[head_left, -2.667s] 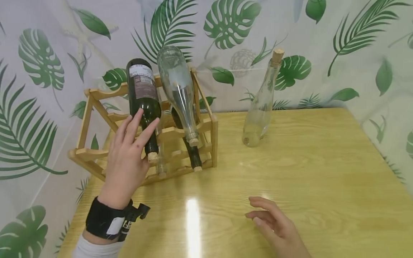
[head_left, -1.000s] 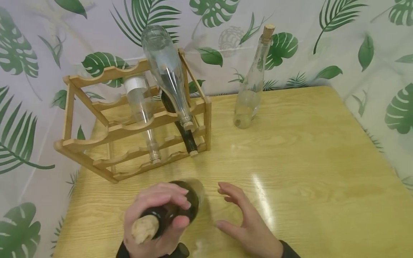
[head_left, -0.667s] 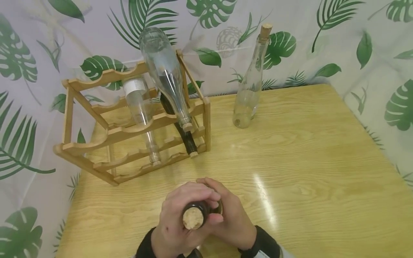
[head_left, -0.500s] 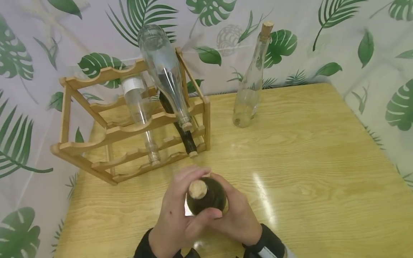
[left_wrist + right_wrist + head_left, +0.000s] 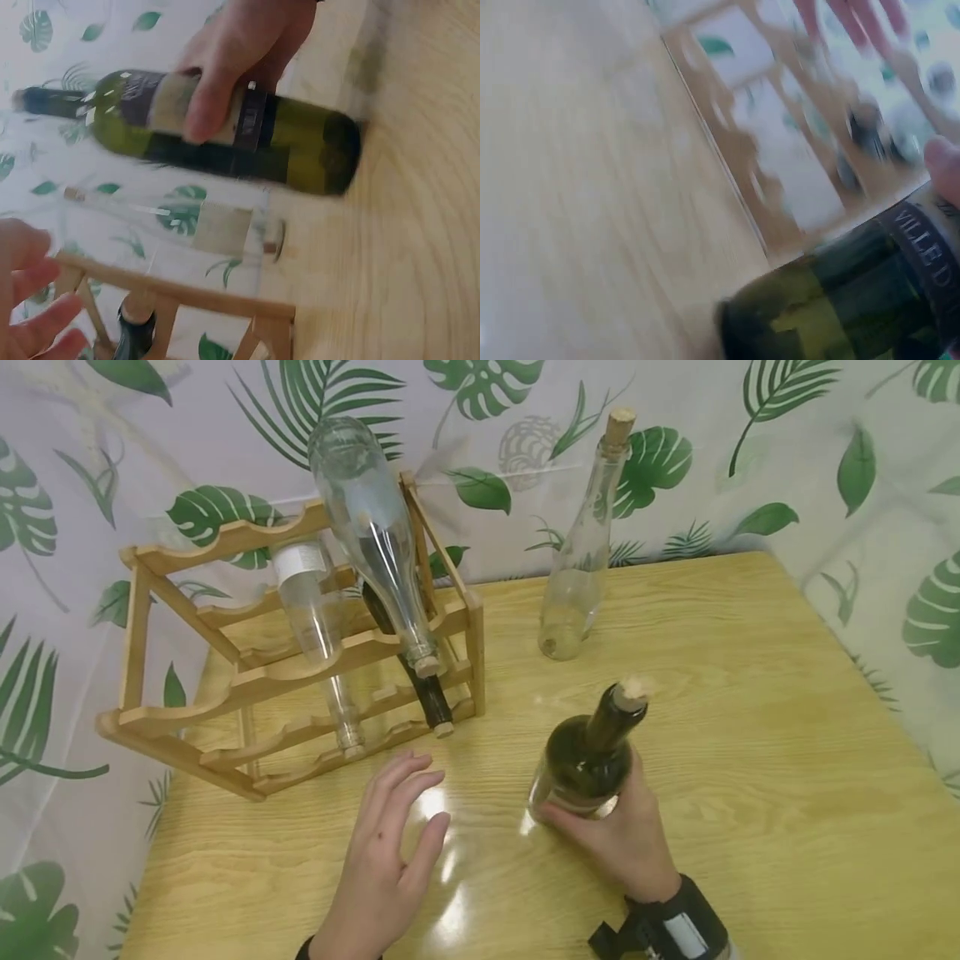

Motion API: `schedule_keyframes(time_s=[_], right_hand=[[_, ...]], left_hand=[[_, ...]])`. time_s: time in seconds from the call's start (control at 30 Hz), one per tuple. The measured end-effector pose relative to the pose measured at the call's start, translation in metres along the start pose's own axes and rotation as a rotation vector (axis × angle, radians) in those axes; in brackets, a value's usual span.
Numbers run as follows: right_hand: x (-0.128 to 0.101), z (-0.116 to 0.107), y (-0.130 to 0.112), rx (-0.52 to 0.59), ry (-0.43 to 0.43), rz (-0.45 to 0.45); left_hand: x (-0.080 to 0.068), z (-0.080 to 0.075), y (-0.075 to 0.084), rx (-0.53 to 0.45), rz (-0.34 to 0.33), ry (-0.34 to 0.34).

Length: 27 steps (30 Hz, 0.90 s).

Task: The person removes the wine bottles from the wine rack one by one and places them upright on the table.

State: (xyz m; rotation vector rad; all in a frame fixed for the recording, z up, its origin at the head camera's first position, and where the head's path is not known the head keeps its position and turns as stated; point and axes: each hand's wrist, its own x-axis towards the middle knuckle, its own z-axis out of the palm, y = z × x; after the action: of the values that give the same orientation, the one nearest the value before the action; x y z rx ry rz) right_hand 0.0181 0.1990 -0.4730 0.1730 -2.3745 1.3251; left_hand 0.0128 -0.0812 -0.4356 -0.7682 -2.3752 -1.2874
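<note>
Gripping the green wine bottle (image 5: 588,760) round its labelled body, my right hand (image 5: 622,835) has fingers and thumb curled about the glass, and the corked neck tips up and away from me. The left-wrist view shows the bottle's base at or just above the table (image 5: 750,760); I cannot tell whether it touches. My left hand (image 5: 386,860) is flat and relaxed over the wood just beside it, fingers spread, holding nothing.

To set this down well, I judge the base should meet the wood flat before I loosen anything, with the neck brought upright so the weight sits over the foot. The free hand is close enough to steady the shoulder.

Beyond, an empty clear bottle (image 5: 581,568) stands corked near the wall, well apart. The wooden rack (image 5: 247,677) at the left holds three more bottles, necks slanting down towards me.
</note>
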Motion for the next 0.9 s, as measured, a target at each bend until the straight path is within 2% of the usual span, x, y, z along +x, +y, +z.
schedule_keyframes(time_s=[0.07,0.2,0.27,0.37,0.43,0.53,0.63,0.77,0.9], right_hand=[[0.013,-0.01,0.012,-0.016,0.063,0.036],[0.048,-0.029,0.041,-0.029,0.18,0.127],[0.067,-0.038,0.054,-0.027,0.212,0.191],[0.096,-0.049,0.071,-0.004,0.248,0.248],[0.115,-0.054,0.079,0.021,0.268,0.275],[0.14,-0.056,0.083,0.049,0.263,0.295],[0.16,-0.055,0.083,0.102,0.217,0.284],[0.178,-0.049,0.082,0.166,0.172,0.273],[0.187,-0.045,0.088,0.165,0.145,0.284]], left_hand=[[-0.004,-0.005,-0.003,0.026,-0.05,-0.026],[-0.011,-0.014,-0.008,0.068,-0.08,-0.03],[-0.014,-0.014,-0.009,0.077,-0.086,-0.033],[-0.018,-0.013,-0.008,0.088,-0.117,-0.069],[-0.021,-0.012,-0.007,0.093,-0.116,-0.08],[-0.022,-0.011,-0.006,0.092,-0.078,-0.067],[-0.021,-0.011,-0.004,0.096,-0.04,-0.039],[-0.019,-0.013,-0.001,0.094,-0.051,-0.024],[-0.02,-0.013,0.002,0.083,-0.064,-0.013]])
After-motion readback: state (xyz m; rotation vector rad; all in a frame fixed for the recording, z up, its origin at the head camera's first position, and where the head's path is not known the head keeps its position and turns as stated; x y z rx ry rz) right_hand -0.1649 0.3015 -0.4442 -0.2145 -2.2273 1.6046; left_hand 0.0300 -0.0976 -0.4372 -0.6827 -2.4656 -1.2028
